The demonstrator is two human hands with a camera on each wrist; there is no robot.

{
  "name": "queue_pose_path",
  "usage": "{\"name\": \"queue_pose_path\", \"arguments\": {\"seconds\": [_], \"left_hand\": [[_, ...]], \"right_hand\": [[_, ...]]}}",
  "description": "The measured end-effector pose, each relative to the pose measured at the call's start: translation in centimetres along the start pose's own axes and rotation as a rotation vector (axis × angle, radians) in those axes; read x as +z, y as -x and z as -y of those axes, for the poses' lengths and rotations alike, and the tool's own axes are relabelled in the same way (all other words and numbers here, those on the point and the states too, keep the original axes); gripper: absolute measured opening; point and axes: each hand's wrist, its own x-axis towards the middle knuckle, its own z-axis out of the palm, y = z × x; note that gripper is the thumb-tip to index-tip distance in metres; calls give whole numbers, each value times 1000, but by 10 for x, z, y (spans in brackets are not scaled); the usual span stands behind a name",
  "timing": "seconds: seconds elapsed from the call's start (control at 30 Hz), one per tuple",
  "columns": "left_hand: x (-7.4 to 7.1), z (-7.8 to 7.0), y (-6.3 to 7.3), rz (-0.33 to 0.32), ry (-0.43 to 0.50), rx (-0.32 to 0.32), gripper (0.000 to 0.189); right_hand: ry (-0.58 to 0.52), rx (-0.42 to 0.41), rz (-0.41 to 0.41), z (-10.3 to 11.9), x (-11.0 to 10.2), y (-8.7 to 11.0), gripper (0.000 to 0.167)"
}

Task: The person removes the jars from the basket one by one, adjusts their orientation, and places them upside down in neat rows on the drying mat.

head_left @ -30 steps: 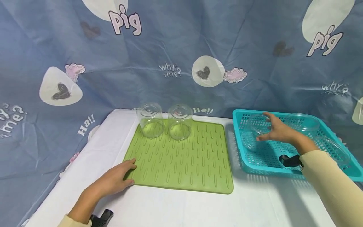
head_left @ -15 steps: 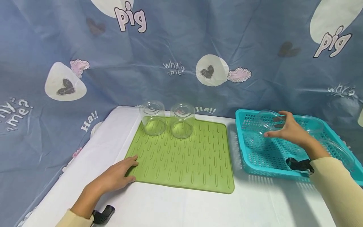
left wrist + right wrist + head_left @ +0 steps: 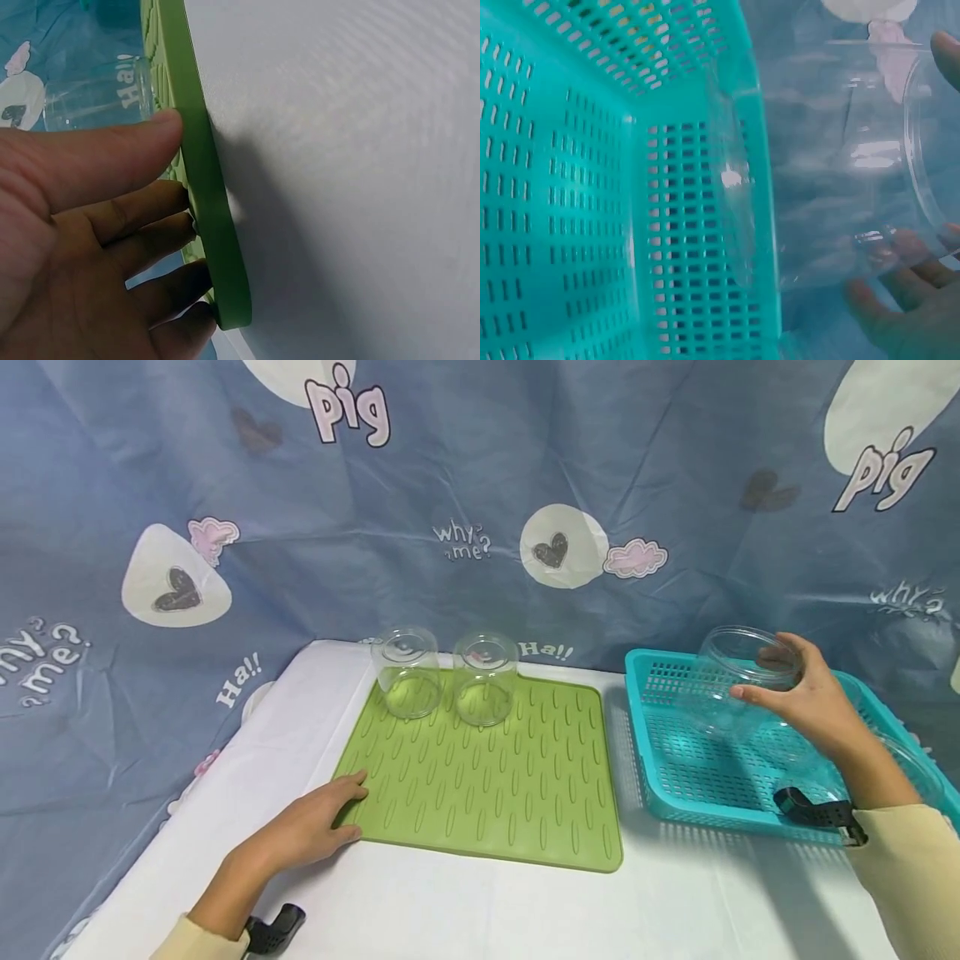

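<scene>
1. left hand [image 3: 303, 827] nearest me: thumb and fingers apart, resting loosely at the near left corner of the green mat [image 3: 480, 793], which lies on the white table [image 3: 555, 910].
2. with my right hand [image 3: 817, 706] i grip a clear jar [image 3: 722, 689], thumb and fingers curled round it near its rim; it leans over the turquoise basket [image 3: 723, 815].
3. inside that basket i see more clear vessels [image 3: 911, 768], too see-through and overlapped to count.
4. near the mat's far edge stand two jars [image 3: 408, 672], side by side and apart, seemingly base up.
5. by my reckoning those two are done, a third is in hand, and the basket's others are left.
6. beyond hangs a blue printed cloth [image 3: 360, 577].
</scene>
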Motion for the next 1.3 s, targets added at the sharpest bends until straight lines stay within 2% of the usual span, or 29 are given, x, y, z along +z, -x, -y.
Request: {"name": "queue_pose_path", "arguments": {"seconds": [0.2, 0.4, 1.0, 1.3], "left_hand": [[0, 2, -1, 9, -7, 1, 50], [-1, 3, -3, 15, -2, 10, 51], [0, 0, 1, -12, -24, 21, 50], [-2, 3, -1, -1, -19, 36, 50]], "right_hand": [[22, -64, -88, 11, 4, 10, 104], [16, -166, -135, 30, 9, 15, 107], [54, -160, -82, 37, 13, 13, 107], [40, -166, -61, 41, 12, 15, 109]]}}
